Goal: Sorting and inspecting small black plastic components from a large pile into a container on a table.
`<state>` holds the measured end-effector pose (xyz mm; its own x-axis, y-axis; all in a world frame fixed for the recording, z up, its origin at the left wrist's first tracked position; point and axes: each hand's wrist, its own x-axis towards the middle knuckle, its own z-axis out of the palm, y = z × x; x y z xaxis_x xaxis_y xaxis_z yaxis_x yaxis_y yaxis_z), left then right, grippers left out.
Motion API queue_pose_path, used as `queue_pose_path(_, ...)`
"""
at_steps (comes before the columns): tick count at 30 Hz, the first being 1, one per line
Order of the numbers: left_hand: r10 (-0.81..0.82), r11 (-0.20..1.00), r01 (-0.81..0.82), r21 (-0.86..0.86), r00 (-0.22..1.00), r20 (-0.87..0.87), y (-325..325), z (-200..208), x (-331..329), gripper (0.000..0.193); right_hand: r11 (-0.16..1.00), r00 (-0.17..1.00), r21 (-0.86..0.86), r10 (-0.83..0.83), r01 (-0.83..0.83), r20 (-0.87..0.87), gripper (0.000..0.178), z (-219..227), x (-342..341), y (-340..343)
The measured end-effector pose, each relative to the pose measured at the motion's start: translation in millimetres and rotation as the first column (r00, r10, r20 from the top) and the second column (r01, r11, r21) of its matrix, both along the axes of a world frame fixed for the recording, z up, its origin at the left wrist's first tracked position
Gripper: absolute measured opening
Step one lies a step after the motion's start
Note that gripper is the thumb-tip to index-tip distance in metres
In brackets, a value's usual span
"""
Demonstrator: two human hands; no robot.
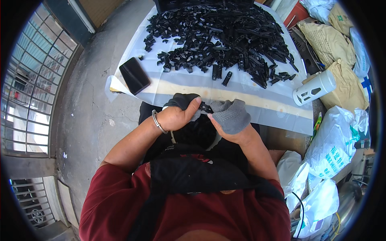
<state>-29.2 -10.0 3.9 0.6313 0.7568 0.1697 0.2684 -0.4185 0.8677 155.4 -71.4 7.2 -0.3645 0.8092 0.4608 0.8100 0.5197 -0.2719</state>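
Note:
My left hand (180, 112) and my right hand (230, 118) meet just off the table's near edge. Each wears a grey glove that leaves the thumb bare. Pinched between them is a small black plastic part (206, 107) with openings along it; fingers cover its ends. Beneath the hands, at my lap, a round container (217, 141) holds black stuff I cannot make out singly. Beyond the hands, a large heap of black plastic parts (225, 40) spreads over the table. A few long pieces (226, 78) lie at the heap's near side.
The table (277, 110) has a pale sheet over it. A dark phone-like slab (134, 75) lies at its left corner, a white cylinder with cutouts (314, 87) at its right. Stuffed sacks (329, 140) crowd the right side. A barred gate (38, 80) stands left, across the concrete floor.

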Motion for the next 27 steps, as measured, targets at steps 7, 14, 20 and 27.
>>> queue_pose_path(7,-0.082,0.987,0.112,0.112,0.966,-0.245,8.5,2.8,-0.2,0.028,0.942,0.987,-0.325,0.038,-0.087,-0.155,0.026,-19.6,-10.5,1.1)
queue_pose_path(14,0.562,0.686,-0.239,0.687,0.773,-0.293,123.2,-46.3,3.9,0.021,0.907,0.929,-0.2,-0.355,0.37,0.109,0.032,-12.9,29.3,63.6)
queue_pose_path(20,0.418,0.753,-0.083,0.653,0.826,-0.377,92.3,-47.7,14.5,0.02,0.899,0.875,-0.08,-0.395,0.431,0.28,0.022,-36.5,31.7,67.0)
queue_pose_path(27,0.378,0.775,-0.09,0.625,0.859,-0.345,79.5,-48.7,-8.5,0.024,0.862,0.836,0.021,-0.497,0.506,0.233,0.022,-20.7,58.7,64.5)
